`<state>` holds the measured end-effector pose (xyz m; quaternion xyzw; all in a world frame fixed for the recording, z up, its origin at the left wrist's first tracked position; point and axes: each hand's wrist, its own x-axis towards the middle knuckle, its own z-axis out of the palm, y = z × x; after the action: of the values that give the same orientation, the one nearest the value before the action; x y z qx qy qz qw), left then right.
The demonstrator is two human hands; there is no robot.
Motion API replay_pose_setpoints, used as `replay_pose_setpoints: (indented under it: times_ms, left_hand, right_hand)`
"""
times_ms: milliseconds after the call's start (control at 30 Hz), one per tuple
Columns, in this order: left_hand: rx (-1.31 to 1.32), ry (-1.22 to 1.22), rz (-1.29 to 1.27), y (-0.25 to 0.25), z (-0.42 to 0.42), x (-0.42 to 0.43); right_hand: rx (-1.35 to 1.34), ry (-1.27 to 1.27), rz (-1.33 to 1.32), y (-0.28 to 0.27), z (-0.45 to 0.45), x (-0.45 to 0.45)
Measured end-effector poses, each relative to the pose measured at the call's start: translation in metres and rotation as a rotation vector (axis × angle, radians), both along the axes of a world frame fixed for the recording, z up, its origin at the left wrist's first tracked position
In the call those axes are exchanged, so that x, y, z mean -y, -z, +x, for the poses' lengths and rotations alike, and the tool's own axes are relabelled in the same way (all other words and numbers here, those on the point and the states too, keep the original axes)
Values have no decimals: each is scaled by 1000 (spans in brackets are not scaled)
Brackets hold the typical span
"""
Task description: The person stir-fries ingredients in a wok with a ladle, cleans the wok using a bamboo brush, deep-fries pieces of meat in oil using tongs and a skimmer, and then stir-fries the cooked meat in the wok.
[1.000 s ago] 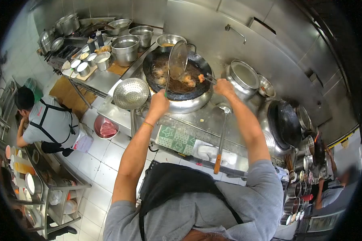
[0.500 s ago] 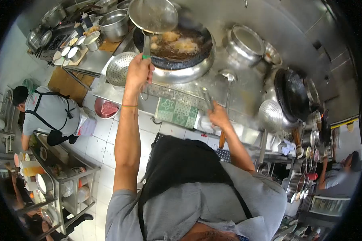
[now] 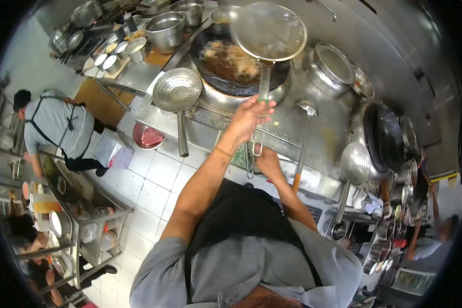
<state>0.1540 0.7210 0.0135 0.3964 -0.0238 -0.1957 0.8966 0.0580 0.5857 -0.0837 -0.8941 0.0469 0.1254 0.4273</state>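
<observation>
My left hand (image 3: 250, 117) is closed around the long handle of a round mesh strainer (image 3: 270, 31), some of its fingers lifted off the handle. The strainer's bowl is over the right side of a wok (image 3: 203, 77) of dark, bubbling oil. Pale golden pieces of food (image 3: 241, 60) fry in the oil, partly hidden by the strainer. Close below the looped end of the handle is my right hand (image 3: 268, 163), its fingers curled. A thin metal tool (image 3: 249, 163) shows beside these fingers; its kind is unclear, as the grip is partly hidden.
A perforated ladle (image 3: 177, 90) lies left of the wok, its handle over the counter edge. A long ladle (image 3: 304, 138) lies to the right, near a second wok (image 3: 380, 136) and another perforated ladle (image 3: 355, 163). A bowl of raw meat (image 3: 150, 137) stands lower left. A co-worker (image 3: 61, 123) bends at left.
My left hand has carried the strainer to the right across the wok. My right hand now lies close to the strainer's handle end. The view has shifted, and the perforated ladle's handle now shows.
</observation>
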Motion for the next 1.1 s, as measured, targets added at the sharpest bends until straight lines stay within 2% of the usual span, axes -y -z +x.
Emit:
replay_pose_setpoints:
  times_ms: [33, 67, 133, 167, 233, 300, 367, 400, 433, 467, 533, 567, 600, 633, 667, 733, 767, 833, 867, 933, 1067, 1100]
  left_hand:
    - [35, 37, 17, 5, 0, 3]
    - [62, 62, 30, 12, 2, 7]
    - [102, 73, 82, 4, -1, 11]
    - [143, 93, 138, 0, -1, 13]
    - [187, 142, 128, -2, 5, 16]
    - [274, 191, 262, -9, 9, 18]
    - [351, 201, 257, -9, 11, 12]
    - [459, 43, 481, -9, 6, 2]
    - [562, -121, 704, -9, 3, -12]
    - [637, -209, 842, 0, 3, -32]
    - [570, -454, 973, -18, -26, -77]
    - [620, -558, 1090, 23, -20, -107]
    - [691, -630, 1331, 53, -21, -139]
    - [644, -751, 1506, 66, -33, -160]
    - [479, -748, 1718, 71, -50, -173]
    - [284, -733, 1657, 170, -49, -213]
    - [282, -733, 1657, 171, -56, -211]
    - [-207, -429, 878, 160, -66, -202]
    - [-207, -439, 874, 152, -67, -198]
    - [-493, -329, 232, 137, -69, -191]
    - [-522, -261, 49, 146, -60, -199]
    - [-516, -271, 31, 143, -60, -202]
  right_hand:
    - [-146, 164, 447, -20, 1, 4]
    - [-152, 154, 442, -41, 0, 4]
    - [-252, 253, 1334, -84, 4, 1]
    - [-252, 249, 1331, -95, 9, -1]
    - [-46, 194, 1351, -112, 20, -5]
    - [19, 180, 1319, -122, 37, -1]
    - [150, 140, 980, -129, 61, 14]
    - [158, 133, 978, -130, 75, 23]
    - [174, 185, 808, -126, 92, 33]
    - [186, 239, 639, -121, 107, 43]
    - [187, 206, 572, -101, 140, 67]
    - [184, 176, 503, -96, 152, 75]
    - [166, 165, 437, -98, 158, 78]
    - [170, 169, 441, -95, 162, 78]
    - [144, 176, 438, -92, 166, 77]
    - [131, 182, 441, -94, 173, 71]
    - [80, 184, 477, -94, 173, 64]
    - [31, 173, 508, -93, 176, 60]
    - [-19, 150, 554, -87, 179, 61]
    - [-103, 146, 626, -88, 179, 58]
    - [-76, 152, 710, -87, 178, 61]
    - [-14, 166, 601, -89, 175, 58]
